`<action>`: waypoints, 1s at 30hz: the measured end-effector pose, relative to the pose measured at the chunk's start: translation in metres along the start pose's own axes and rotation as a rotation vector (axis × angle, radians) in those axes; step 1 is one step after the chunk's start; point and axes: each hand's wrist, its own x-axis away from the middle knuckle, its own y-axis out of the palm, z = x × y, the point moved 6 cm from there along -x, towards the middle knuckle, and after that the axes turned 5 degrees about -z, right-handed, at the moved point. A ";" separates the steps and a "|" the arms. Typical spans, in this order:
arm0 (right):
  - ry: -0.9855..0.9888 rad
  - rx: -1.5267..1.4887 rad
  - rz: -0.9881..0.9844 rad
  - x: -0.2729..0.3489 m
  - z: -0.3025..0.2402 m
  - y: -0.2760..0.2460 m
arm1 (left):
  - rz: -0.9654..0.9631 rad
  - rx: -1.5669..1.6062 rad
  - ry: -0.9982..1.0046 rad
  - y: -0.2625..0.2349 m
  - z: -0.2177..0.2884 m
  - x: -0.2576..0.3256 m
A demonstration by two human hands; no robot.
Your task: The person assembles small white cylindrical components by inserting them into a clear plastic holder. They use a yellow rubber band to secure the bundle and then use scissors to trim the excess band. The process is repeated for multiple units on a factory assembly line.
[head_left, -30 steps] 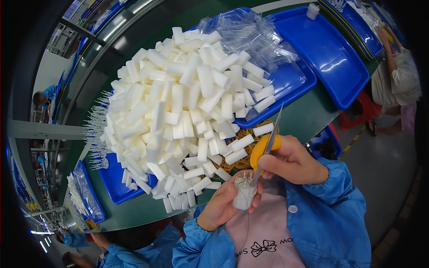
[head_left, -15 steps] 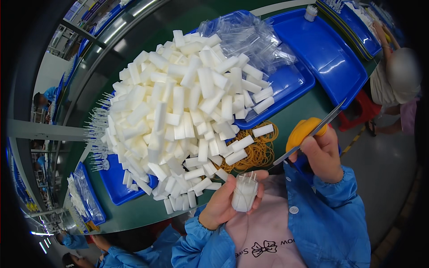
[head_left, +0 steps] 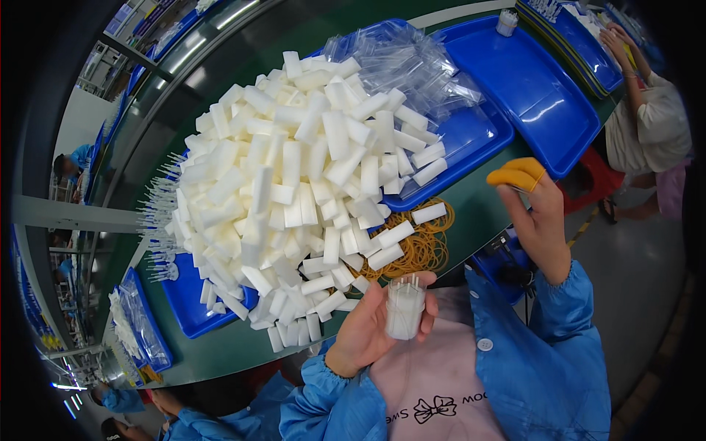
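Observation:
My left hand (head_left: 365, 323), palm up with its fingers curled, holds a small clear case (head_left: 405, 309). A white block fills much of it, and several thin prongs stand up at its top. Away to the right, my right hand (head_left: 540, 224) is raised over the table's edge, with orange finger covers (head_left: 515, 175) on its fingers. Its thumb and covered fingers are drawn together; whatever may lie between them is too small to make out. Left of my hands rises a big heap of white foam blocks (head_left: 294, 169). A tangle of tan rubber bands (head_left: 423, 246) lies beside the heap.
Clear plastic pieces (head_left: 412, 62) fill part of a blue tray (head_left: 482, 136). Farther right is another blue tray (head_left: 544, 110). Pronged white parts (head_left: 158, 220) stand beyond the heap's left side. A co-worker's arm (head_left: 625, 62) reaches over trays at the far right.
My right hand has lifted up and away from the case, turning so the covered fingers point left. My left hand keeps the case, now slightly higher and more upright.

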 end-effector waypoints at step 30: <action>-0.329 -0.291 -0.484 0.020 -0.089 0.055 | 0.130 -0.097 0.002 0.028 0.010 0.017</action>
